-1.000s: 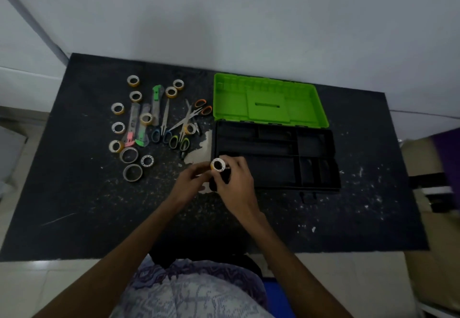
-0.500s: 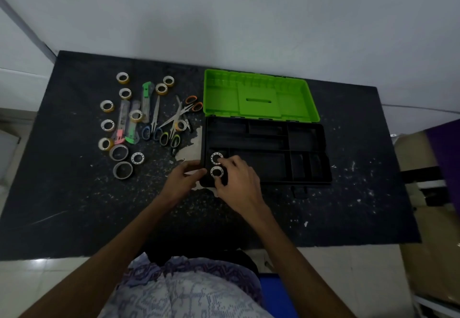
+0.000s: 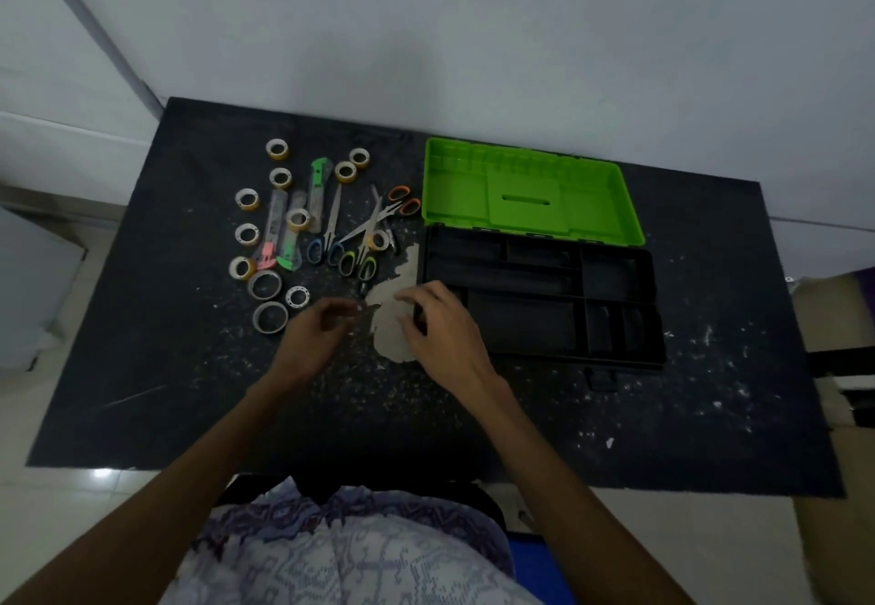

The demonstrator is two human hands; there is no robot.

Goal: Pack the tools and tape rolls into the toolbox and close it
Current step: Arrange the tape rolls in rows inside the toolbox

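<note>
The toolbox stands open: its black compartment tray [image 3: 540,301] lies in front of the flipped-back green lid [image 3: 530,192]. My right hand [image 3: 440,329] lies over the tray's front-left corner with fingers loosely bent, and it hides that compartment. No roll shows in it. My left hand [image 3: 317,334] hovers just left of the box, loosely curled and holding nothing. Several tape rolls, such as a large grey roll [image 3: 270,318] and a small white roll [image 3: 298,296], lie left of my left hand. Utility knives [image 3: 318,187] and scissors [image 3: 331,230] lie behind them.
The black table [image 3: 189,367] is speckled with white flecks, and a pale worn patch [image 3: 393,315] lies between my hands. A white wall rises behind the table. A purple and tan object [image 3: 843,301] stands past the right edge.
My right hand set a small white roll into the tray's front-left compartment beside another. Both hands have since shifted left, and the left hand has come off the box edge.
</note>
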